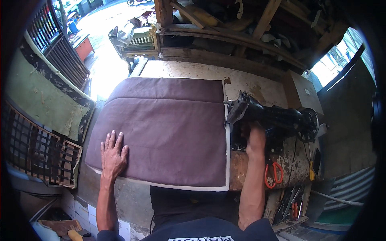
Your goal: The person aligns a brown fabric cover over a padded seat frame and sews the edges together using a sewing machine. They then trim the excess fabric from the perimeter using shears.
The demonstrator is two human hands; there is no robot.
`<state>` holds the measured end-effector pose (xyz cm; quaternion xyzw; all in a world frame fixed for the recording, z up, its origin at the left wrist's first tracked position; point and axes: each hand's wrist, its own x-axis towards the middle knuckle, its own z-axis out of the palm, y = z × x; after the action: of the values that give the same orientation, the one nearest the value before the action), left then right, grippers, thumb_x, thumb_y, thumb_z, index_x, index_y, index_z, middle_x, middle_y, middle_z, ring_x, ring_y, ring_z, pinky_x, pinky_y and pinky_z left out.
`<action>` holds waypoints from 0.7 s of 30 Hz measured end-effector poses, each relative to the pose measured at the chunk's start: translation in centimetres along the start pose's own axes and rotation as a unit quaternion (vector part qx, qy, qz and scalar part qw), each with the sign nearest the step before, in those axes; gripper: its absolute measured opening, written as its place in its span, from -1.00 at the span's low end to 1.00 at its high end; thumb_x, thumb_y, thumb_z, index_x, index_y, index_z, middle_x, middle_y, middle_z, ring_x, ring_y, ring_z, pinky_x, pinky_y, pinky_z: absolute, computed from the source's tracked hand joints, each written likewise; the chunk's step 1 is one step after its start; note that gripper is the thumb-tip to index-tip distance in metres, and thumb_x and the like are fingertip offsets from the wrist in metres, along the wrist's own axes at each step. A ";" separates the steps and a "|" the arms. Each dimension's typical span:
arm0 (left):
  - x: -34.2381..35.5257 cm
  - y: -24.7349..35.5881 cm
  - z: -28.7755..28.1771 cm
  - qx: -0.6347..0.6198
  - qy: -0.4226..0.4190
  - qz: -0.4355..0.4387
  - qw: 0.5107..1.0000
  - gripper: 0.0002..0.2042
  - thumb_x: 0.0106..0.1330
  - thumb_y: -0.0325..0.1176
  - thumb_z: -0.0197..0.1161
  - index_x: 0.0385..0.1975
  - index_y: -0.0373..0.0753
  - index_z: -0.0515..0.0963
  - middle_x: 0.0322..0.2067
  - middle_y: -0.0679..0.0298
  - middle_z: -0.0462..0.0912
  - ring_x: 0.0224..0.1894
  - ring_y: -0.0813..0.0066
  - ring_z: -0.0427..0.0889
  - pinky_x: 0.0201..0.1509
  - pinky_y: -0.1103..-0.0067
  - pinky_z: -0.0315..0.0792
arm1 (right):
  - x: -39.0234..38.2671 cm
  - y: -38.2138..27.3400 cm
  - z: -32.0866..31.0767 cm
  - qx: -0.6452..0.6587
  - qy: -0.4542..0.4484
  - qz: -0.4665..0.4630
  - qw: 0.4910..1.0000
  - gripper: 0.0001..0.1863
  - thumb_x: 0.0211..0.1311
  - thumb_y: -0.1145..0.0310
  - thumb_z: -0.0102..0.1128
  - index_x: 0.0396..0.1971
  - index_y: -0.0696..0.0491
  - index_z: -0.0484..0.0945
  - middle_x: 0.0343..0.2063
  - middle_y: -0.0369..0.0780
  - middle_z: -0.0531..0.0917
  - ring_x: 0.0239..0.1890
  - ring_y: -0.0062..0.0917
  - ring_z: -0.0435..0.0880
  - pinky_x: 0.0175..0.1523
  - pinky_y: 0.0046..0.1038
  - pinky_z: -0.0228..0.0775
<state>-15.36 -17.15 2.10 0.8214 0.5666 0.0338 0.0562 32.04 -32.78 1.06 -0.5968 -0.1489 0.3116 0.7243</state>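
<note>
A large purplish-brown upholstery panel, with pale edging and a seam across its far part, lies over the worktable. My left hand rests flat on its near left part, fingers stretched out and slightly apart. To the right of the panel stands a black sewing machine, its needle end beside the panel's right edge. My right hand reaches in under the machine's arm. Its fingers are in shadow and hidden there, so I cannot see whether they hold anything.
Orange-handled scissors lie right of my right forearm, with a yellow-handled screwdriver farther right. A cardboard box sits behind the machine. Wooden shelving borders the table's far side. A webbed frame leans at left.
</note>
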 end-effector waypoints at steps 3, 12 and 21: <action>-3.8 0.0 -2.8 0.048 0.009 0.019 0.999 -0.37 0.46 -0.02 0.25 0.47 -0.16 0.41 0.45 -0.02 0.39 0.50 0.00 0.32 0.52 0.14 0.18 | -12.9 -2.7 -4.2 -0.042 -0.327 0.123 0.936 -0.64 0.63 0.16 0.12 -0.09 0.14 0.74 -0.36 -0.29 0.75 -0.45 -0.73 0.66 -0.45 -0.65 0.43; 0.4 11.8 -9.6 0.134 -0.274 0.212 0.928 -0.65 0.33 -0.05 0.40 -0.08 -0.18 0.76 -0.15 0.06 0.81 -0.05 0.08 0.76 -0.02 0.20 0.57 | -29.7 14.2 5.5 0.211 -0.225 0.326 0.894 -0.27 0.43 -0.15 0.35 0.29 0.16 0.48 0.17 -0.16 0.63 0.25 -0.38 0.58 0.40 -0.34 0.38; 10.6 23.7 0.6 -0.043 -0.063 0.516 0.853 -0.47 0.48 -0.02 0.25 0.39 -0.06 0.50 0.36 0.18 0.51 0.42 0.15 0.44 0.39 0.25 0.42 | -28.9 6.9 0.3 0.192 -0.158 0.280 0.927 -0.56 0.49 0.24 0.33 0.20 0.18 0.54 -0.01 -0.21 0.72 -0.15 -0.62 0.72 -0.17 -0.53 0.58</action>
<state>10.47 -15.58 4.47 0.9928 0.0542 0.0306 0.1020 8.00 -50.08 -1.00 -0.4065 -0.0256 0.6150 0.6752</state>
